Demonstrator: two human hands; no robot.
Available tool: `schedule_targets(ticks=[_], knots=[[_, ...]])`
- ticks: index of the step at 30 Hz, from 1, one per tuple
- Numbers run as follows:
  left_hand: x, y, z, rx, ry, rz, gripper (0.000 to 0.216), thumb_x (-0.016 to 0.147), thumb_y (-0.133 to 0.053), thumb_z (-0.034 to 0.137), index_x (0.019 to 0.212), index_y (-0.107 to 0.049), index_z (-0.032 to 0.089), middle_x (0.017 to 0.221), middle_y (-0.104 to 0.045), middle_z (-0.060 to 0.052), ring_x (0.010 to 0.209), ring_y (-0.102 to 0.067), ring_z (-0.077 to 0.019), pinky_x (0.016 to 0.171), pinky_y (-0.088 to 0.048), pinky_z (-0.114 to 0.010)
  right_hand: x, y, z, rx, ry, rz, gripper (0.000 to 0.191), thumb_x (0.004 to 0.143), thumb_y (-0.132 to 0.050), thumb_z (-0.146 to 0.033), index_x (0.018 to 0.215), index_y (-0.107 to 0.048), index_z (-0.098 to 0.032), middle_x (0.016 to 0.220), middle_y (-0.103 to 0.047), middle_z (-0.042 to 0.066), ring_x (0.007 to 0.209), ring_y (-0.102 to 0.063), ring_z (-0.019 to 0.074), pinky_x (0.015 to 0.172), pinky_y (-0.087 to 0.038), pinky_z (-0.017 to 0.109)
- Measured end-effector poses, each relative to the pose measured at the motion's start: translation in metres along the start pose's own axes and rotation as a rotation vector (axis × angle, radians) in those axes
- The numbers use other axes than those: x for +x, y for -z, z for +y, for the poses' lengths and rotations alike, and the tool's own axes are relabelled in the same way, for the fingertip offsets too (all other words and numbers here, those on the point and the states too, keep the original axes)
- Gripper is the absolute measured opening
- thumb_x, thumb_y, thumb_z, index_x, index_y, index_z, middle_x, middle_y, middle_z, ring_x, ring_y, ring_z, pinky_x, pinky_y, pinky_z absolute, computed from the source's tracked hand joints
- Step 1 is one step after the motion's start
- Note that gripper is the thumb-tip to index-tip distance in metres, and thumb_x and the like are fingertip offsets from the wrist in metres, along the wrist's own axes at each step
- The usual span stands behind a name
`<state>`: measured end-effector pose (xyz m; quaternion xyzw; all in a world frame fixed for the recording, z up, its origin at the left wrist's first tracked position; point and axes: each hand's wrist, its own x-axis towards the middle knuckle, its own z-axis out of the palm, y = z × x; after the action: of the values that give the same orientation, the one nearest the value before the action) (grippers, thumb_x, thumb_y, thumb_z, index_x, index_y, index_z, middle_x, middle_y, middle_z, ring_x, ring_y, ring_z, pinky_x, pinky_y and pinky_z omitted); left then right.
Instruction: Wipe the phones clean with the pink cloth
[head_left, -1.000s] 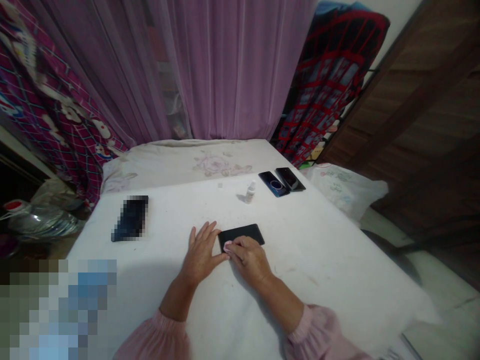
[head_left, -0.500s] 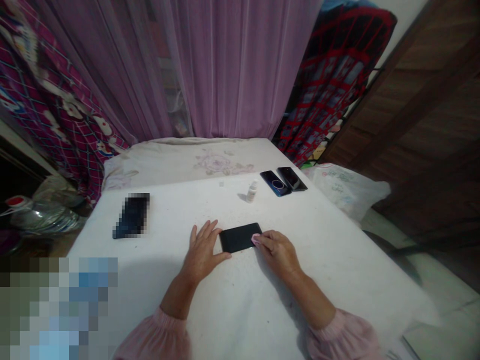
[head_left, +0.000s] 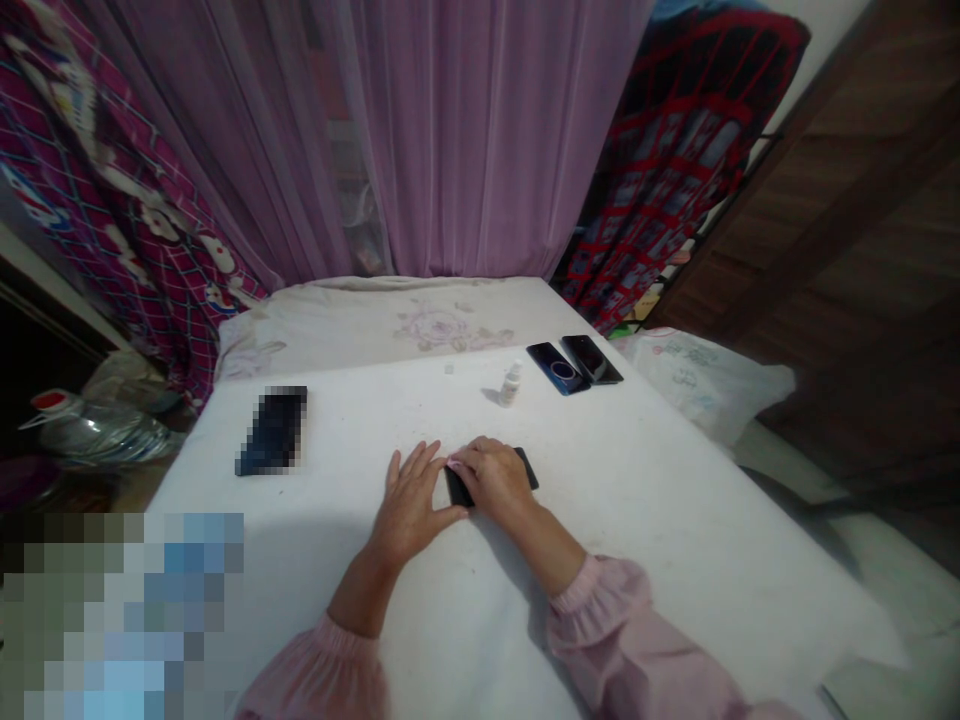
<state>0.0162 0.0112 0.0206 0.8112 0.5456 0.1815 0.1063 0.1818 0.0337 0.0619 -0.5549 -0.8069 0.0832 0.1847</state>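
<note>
A black phone (head_left: 525, 467) lies flat on the white table (head_left: 660, 500), mostly covered by my right hand (head_left: 491, 477). That hand is closed over the screen with a small pink-white cloth pinched under its fingertips at the phone's left end. Beside it, my left hand (head_left: 411, 500) rests flat with fingers spread, its thumb touching the phone's left edge. Both arms wear pink sleeves.
A small white bottle (head_left: 511, 384) stands behind the phone. Two more dark phones (head_left: 574, 362) lie at the far right of the table and another blurred dark phone (head_left: 271, 430) at the left. A floral-clothed surface and purple curtains stand behind; a white bag (head_left: 705, 375) sits right.
My right hand swept from the phone's left end to its right end, then back left across the screen. My left hand stayed put.
</note>
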Motion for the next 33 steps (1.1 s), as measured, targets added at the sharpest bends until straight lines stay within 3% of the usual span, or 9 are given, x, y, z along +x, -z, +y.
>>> schedule_targets(ticks=[8, 15, 20, 23, 29, 33], knots=[[-0.001, 0.0, 0.002, -0.018, 0.001, 0.018, 0.052, 0.078, -0.075, 0.038, 0.123, -0.053, 0.023, 0.15, -0.045, -0.013, 0.143, -0.034, -0.03, 0.119, -0.014, -0.058, -0.037, -0.001, 0.003, 0.111, 0.051, 0.015, 0.015, 0.091, -0.063, -0.027, 0.095, -0.077, -0.03, 0.086, -0.069, 0.001, 0.08, -0.061, 0.0156, 0.07, -0.041, 0.028], [-0.002, -0.001, 0.0, -0.012, -0.008, 0.01, 0.054, 0.079, -0.073, 0.042, 0.126, -0.052, 0.023, 0.151, -0.044, -0.012, 0.144, -0.032, -0.0297, 0.118, -0.014, -0.058, -0.014, -0.007, 0.004, 0.099, 0.002, 0.041, 0.017, 0.092, -0.061, -0.029, 0.095, -0.077, -0.028, 0.086, -0.071, 0.003, 0.082, -0.063, 0.0166, 0.073, -0.043, 0.028], [-0.001, -0.004, -0.007, -0.015, -0.023, 0.018, 0.056, 0.085, -0.066, 0.039, 0.134, -0.048, 0.021, 0.151, -0.044, -0.012, 0.143, -0.033, -0.0292, 0.119, -0.017, -0.057, -0.012, -0.008, 0.034, 0.205, -0.101, 0.205, 0.02, 0.093, -0.057, -0.028, 0.098, -0.077, -0.027, 0.09, -0.072, 0.004, 0.085, -0.065, 0.0171, 0.077, -0.047, 0.028], [0.001, -0.007, -0.01, -0.026, 0.006, 0.078, 0.052, 0.088, -0.061, 0.035, 0.136, -0.046, 0.02, 0.148, -0.048, -0.012, 0.14, -0.039, -0.0283, 0.117, -0.024, -0.055, -0.022, 0.0, 0.049, 0.23, -0.176, 0.212, 0.021, 0.091, -0.056, -0.029, 0.096, -0.077, -0.027, 0.088, -0.071, 0.003, 0.079, -0.066, 0.0162, 0.071, -0.048, 0.026], [0.005, -0.003, -0.007, 0.0, 0.146, 0.238, 0.014, 0.091, -0.053, 0.029, 0.096, -0.064, 0.022, 0.131, -0.063, -0.01, 0.13, -0.051, -0.0302, 0.112, -0.035, -0.053, -0.049, 0.007, 0.026, 0.384, -0.187, 0.109, 0.019, 0.09, -0.058, -0.03, 0.093, -0.077, -0.028, 0.086, -0.072, 0.002, 0.076, -0.068, 0.0152, 0.068, -0.049, 0.025], [0.004, 0.006, 0.002, -0.007, 0.148, 0.201, 0.023, 0.094, -0.046, 0.03, 0.092, -0.069, 0.025, 0.126, -0.067, -0.007, 0.128, -0.052, -0.0305, 0.111, -0.034, -0.056, -0.051, 0.002, 0.02, 0.476, -0.137, 0.105, 0.02, 0.09, -0.057, -0.03, 0.093, -0.077, -0.028, 0.086, -0.072, 0.003, 0.077, -0.068, 0.0154, 0.069, -0.05, 0.025]])
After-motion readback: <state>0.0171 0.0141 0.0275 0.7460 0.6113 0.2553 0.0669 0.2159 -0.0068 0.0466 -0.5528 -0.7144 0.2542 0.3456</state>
